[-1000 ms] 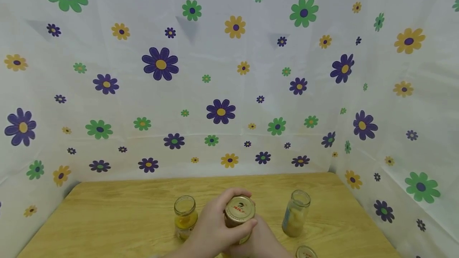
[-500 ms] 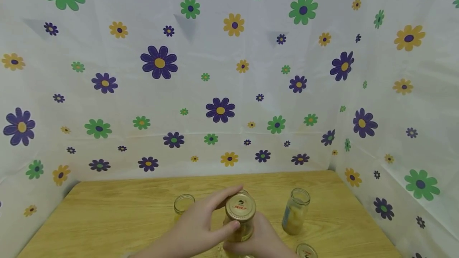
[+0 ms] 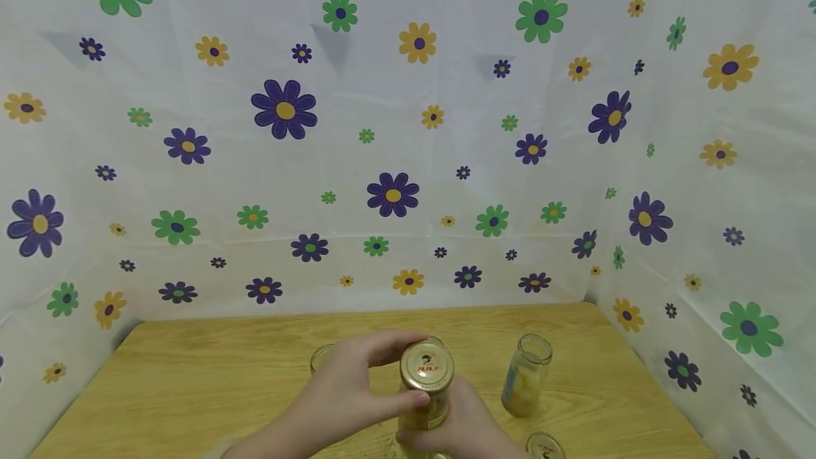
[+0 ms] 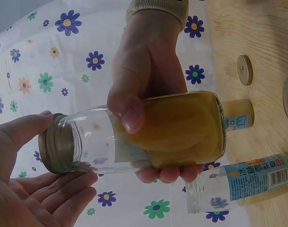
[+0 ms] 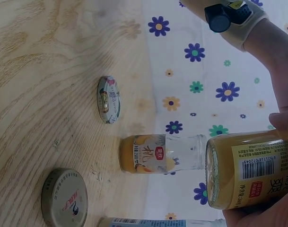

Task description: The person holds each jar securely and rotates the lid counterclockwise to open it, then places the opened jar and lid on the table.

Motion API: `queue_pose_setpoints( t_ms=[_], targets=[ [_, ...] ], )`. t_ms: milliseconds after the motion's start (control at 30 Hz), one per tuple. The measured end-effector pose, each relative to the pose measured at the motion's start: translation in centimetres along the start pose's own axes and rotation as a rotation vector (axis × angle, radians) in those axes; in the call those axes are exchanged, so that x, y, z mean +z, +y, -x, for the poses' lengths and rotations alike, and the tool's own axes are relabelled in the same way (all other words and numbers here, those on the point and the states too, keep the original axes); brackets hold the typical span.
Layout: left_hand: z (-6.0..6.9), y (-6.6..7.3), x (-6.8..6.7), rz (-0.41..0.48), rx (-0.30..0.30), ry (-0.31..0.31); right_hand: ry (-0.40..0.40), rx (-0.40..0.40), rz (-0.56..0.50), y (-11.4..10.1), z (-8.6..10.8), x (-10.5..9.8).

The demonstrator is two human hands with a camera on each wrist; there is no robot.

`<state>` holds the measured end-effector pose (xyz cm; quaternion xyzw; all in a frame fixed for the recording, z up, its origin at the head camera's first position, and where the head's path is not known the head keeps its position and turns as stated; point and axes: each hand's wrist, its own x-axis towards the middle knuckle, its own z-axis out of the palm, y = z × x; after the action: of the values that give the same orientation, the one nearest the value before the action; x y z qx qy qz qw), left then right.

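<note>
My right hand [image 3: 470, 422] grips the body of a glass jar [image 3: 422, 413] above the table. In the left wrist view its thumb lies over the glass, and amber contents sit towards the base. A gold lid [image 3: 427, 366] covers the jar's mouth. My left hand [image 3: 347, 392] holds this lid at its rim, thumb in front and a finger behind; a gap shows between lid and palm in the left wrist view. The right wrist view shows a yellow label with a barcode [image 5: 258, 168] on the jar.
An uncovered jar [image 3: 526, 377] of pale fruit stands to the right, a gold lid [image 3: 545, 447] in front of it. Behind my left hand another uncovered jar [image 3: 321, 355] is mostly hidden. A pale printed lid [image 5: 109, 100] also lies on the wooden table [image 3: 223, 353].
My left hand has loosened from a close wrap around the lid and shifted left, its thumb and fingers straighter. It now hides more of the left jar. The gripped jar has barely moved.
</note>
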<state>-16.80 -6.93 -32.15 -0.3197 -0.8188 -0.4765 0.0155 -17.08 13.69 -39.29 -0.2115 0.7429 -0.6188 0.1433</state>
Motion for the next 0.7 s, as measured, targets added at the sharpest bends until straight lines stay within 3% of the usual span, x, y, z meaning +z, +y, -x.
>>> queue_pose_setpoints(
  t_ms=[700],
  targets=[
    [0.26,0.51,-0.45,-0.004,-0.052,0.088,0.036,0.011,-0.002,-0.47,-0.10,0.09]
  ],
)
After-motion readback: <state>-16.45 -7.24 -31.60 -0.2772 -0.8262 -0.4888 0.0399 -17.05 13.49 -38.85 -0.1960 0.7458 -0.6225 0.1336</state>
